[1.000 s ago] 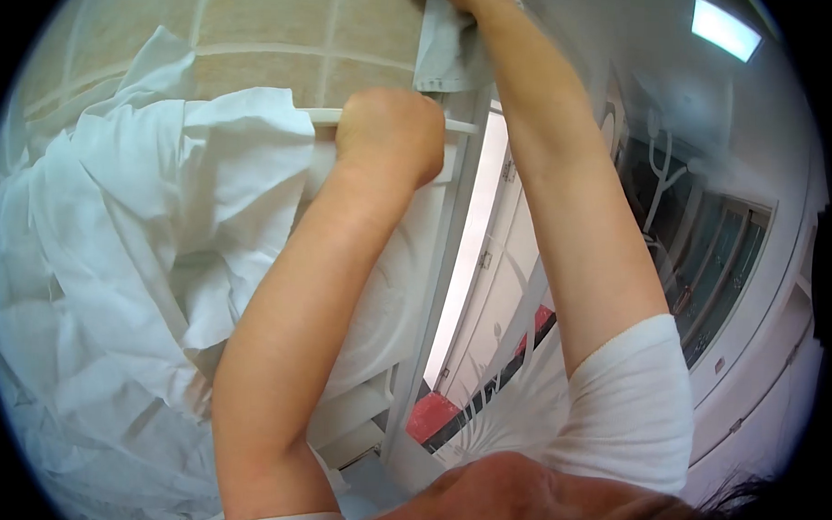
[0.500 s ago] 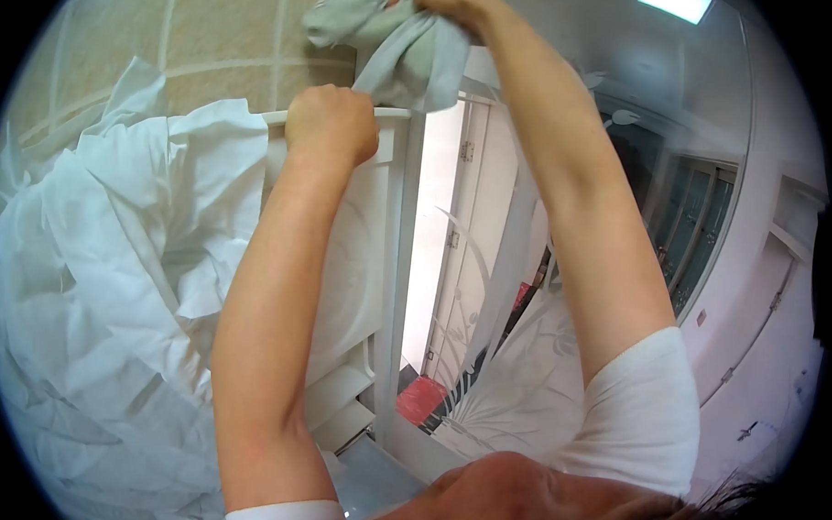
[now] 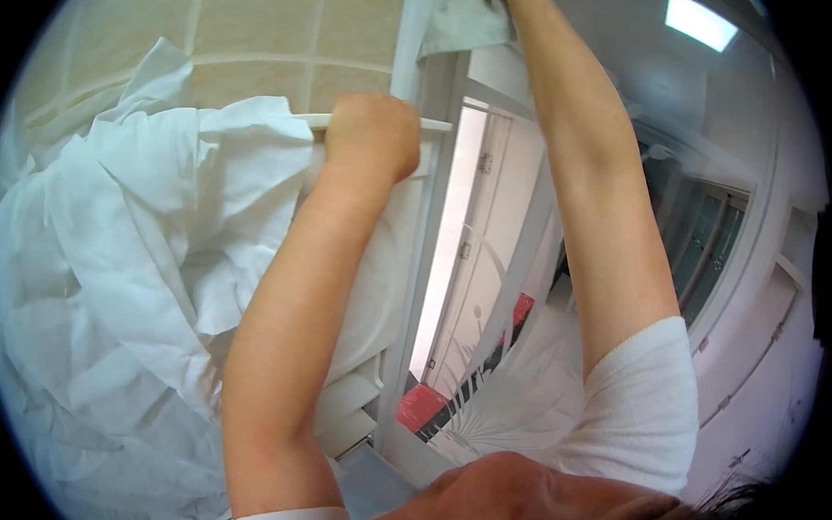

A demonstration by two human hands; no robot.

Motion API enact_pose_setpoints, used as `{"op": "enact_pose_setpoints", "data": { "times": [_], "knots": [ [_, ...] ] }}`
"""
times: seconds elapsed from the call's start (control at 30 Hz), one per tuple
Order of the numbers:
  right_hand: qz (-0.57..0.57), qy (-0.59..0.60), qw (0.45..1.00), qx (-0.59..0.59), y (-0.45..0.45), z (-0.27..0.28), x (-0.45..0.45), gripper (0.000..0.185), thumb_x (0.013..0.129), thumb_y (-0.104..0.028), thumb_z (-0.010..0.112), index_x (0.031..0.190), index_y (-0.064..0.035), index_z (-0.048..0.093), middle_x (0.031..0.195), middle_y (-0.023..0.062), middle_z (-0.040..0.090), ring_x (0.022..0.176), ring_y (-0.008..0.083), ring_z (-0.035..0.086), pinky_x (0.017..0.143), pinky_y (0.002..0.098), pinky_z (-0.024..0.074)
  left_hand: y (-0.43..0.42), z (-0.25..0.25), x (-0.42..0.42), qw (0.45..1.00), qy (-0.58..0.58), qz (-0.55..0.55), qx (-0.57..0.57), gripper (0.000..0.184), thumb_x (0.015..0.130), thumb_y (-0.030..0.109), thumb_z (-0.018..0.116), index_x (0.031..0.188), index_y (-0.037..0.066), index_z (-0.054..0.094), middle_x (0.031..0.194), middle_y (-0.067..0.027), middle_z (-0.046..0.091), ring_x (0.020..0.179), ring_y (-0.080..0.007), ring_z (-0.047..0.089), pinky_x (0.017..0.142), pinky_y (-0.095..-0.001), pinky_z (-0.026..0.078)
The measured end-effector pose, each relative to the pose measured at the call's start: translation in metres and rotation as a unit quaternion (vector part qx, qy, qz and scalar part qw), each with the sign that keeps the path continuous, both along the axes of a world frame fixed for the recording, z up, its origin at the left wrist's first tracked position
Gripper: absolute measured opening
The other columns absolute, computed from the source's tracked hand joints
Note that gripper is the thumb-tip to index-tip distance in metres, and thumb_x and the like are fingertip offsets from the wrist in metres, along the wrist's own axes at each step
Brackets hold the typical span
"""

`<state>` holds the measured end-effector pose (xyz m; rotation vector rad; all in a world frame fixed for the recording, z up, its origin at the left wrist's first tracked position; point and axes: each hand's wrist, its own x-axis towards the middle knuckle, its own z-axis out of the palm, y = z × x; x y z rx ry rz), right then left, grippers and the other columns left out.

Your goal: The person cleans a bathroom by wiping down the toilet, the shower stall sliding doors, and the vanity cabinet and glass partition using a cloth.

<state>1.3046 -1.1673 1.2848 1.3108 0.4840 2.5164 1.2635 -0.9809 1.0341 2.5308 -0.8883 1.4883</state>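
Note:
My left hand (image 3: pixel 376 135) is closed over a white ledge (image 3: pixel 434 125), its knuckles facing me and the fingertips hidden. At the top edge of the view, a pale grey-green cloth (image 3: pixel 465 25) hangs against a grey upright frame (image 3: pixel 428 86). My right arm reaches up to this cloth, with the hand itself almost wholly cut off by the picture edge. To the left of my left hand, a big heap of crumpled white fabric (image 3: pixel 143 205) drapes over the same ledge.
Beige tiles (image 3: pixel 250 25) cover the wall behind the ledge. A glass panel (image 3: pixel 495 354) with a plant pattern stands to the right of the frame, with a red and black item (image 3: pixel 420 407) low behind it. A ceiling light (image 3: pixel 701 21) shines at upper right.
The grey-green cloth has gone up and right with my right hand, mostly out of view. My left hand appears further right, as does the background, and stays on the ledge.

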Motion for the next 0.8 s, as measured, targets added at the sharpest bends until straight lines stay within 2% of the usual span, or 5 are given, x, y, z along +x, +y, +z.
{"op": "enact_pose_setpoints", "data": {
  "times": [0.1,0.27,0.6,0.67,0.8],
  "knots": [
    [-0.098,0.333,0.936,0.054,-0.018,-0.018,0.038,0.073,0.08,-0.034,0.06,0.138,0.0008,0.031,0.142,0.0269,0.027,0.133,0.0413,0.024,0.11,0.0462,0.0198,0.001,-0.004,0.003,0.999,-0.005,-0.034,-0.019,0.023,0.077,0.031,0.059,0.085,0.01,0.066,0.082,-0.0112,0.067,0.079,-0.0293,0.065,0.068,-0.0422,0.051],
    [-0.215,0.307,0.915,0.149,0.025,-0.089,0.034,0.07,0.08,-0.035,0.06,0.139,-0.0094,0.032,0.146,0.023,0.022,0.135,0.038,0.022,0.109,0.0491,0.0208,0.001,-0.003,0.0,1.0,0.01,0.007,-0.019,0.025,0.077,0.032,0.059,0.088,0.012,0.067,0.087,-0.0109,0.067,0.082,-0.0308,0.064,0.069,-0.0433,0.051],
    [-0.213,0.356,0.909,0.049,0.006,-0.189,0.012,0.066,0.079,-0.033,0.06,0.137,-0.0106,0.037,0.143,0.0205,0.031,0.133,0.0341,0.027,0.106,0.0509,0.0246,0.01,-0.005,-0.004,0.999,-0.004,-0.01,-0.037,0.026,0.074,0.032,0.061,0.089,0.012,0.068,0.09,-0.011,0.067,0.086,-0.0321,0.063,0.073,-0.0443,0.051],
    [-0.281,0.244,0.925,-0.079,-0.015,-0.203,0.015,0.064,0.071,-0.035,0.067,0.131,-0.0206,0.047,0.13,0.0124,0.047,0.121,0.0257,0.042,0.097,0.0439,0.034,0.011,-0.004,-0.007,1.0,0.016,-0.005,-0.025,0.026,0.074,0.031,0.061,0.089,0.011,0.068,0.09,-0.012,0.067,0.086,-0.032,0.063,0.074,-0.0441,0.05],
    [-0.447,0.196,0.868,-0.091,-0.026,-0.194,-0.022,0.063,0.074,-0.045,0.063,0.132,-0.026,0.046,0.143,0.005,0.033,0.133,0.0252,0.027,0.102,0.0558,0.0234,0.014,-0.004,-0.008,0.999,0.024,0.003,-0.025,0.027,0.075,0.031,0.061,0.089,0.009,0.067,0.09,-0.014,0.066,0.087,-0.0324,0.062,0.075,-0.0442,0.05]
  ]
}}
